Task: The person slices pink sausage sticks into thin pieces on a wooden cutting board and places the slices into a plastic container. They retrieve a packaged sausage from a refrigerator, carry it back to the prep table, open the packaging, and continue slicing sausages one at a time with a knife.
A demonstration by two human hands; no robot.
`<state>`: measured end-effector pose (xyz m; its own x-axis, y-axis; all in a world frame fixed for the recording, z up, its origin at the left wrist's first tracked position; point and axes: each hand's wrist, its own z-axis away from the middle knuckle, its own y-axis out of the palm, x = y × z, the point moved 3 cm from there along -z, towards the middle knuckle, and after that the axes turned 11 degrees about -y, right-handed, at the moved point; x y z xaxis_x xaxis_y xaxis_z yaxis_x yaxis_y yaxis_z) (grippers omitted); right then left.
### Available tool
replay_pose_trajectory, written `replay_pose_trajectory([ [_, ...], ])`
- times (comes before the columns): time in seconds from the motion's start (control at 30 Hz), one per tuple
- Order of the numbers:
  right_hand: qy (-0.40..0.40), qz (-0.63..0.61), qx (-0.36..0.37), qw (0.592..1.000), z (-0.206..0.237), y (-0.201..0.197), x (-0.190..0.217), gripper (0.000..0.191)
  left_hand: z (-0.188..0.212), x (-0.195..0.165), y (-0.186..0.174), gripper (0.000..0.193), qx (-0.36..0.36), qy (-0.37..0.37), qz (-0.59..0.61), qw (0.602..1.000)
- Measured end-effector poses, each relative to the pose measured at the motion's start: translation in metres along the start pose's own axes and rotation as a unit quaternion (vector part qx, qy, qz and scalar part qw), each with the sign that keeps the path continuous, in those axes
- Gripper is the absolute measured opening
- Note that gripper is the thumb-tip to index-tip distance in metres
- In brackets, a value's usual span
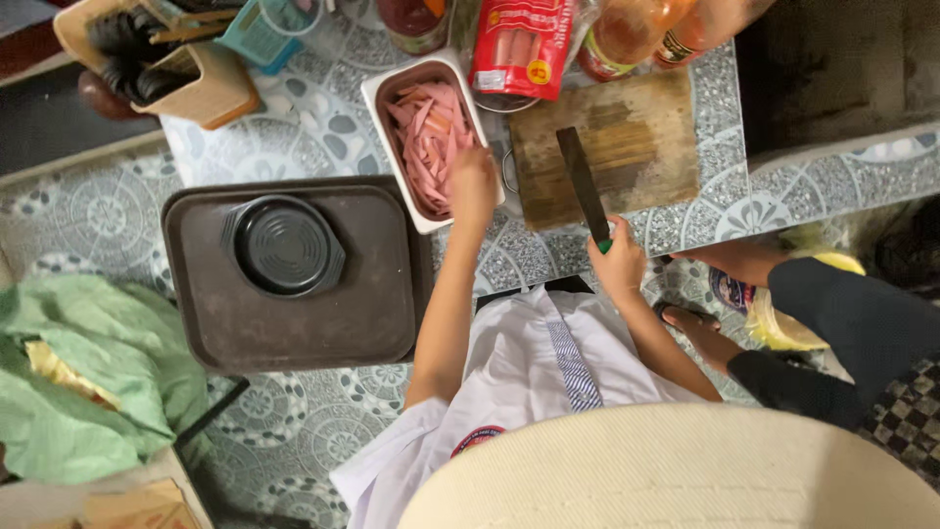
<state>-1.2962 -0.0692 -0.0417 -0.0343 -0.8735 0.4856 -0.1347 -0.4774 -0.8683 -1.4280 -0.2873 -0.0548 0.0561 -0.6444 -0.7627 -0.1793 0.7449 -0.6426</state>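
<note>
Right hand point(619, 263) is wrapped tight around the knife point(584, 186), blade lying flat on the wooden cutting board point(627, 147). Left hand point(473, 186) is down in the white tub point(377, 93) among the pink ham strips point(423, 137) (can't tell if it's pinching any). I'd keep that blade parked flat while the other hand is busy.

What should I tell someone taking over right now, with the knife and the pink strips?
Left hand: in the white container, on the pink meat strips; grip unclear.
Right hand: holds the knife, blade flat on the wooden cutting board.
Done: cut strips fill the container; the board is bare.
Left: a red sausage pack lies beyond the board.
Another person's hand is close on the right.
</note>
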Motion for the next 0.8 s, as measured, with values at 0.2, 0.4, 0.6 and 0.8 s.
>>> replay_pose_trajectory([
  [0.2,0.063,-0.019,0.011,0.998,0.028,-0.014,-0.005,0.048,-0.046,-0.049,0.067,0.035,-0.009,0.100,0.023,0.995],
  [0.4,0.023,-0.040,0.060,0.997,0.008,-0.036,-0.025,0.051,-0.074,-0.060,0.087,0.016,-0.037,-0.198,-0.055,0.978],
  [0.6,-0.027,-0.065,0.085,0.994,-0.018,-0.051,-0.045,0.047,-0.083,-0.072,0.103,0.038,-0.017,-0.251,-0.191,0.949],
  [0.8,-0.015,-0.090,0.157,0.983,-0.032,-0.059,-0.070,0.051,-0.085,-0.078,0.115,0.030,-0.055,-0.273,-0.245,0.929],
])
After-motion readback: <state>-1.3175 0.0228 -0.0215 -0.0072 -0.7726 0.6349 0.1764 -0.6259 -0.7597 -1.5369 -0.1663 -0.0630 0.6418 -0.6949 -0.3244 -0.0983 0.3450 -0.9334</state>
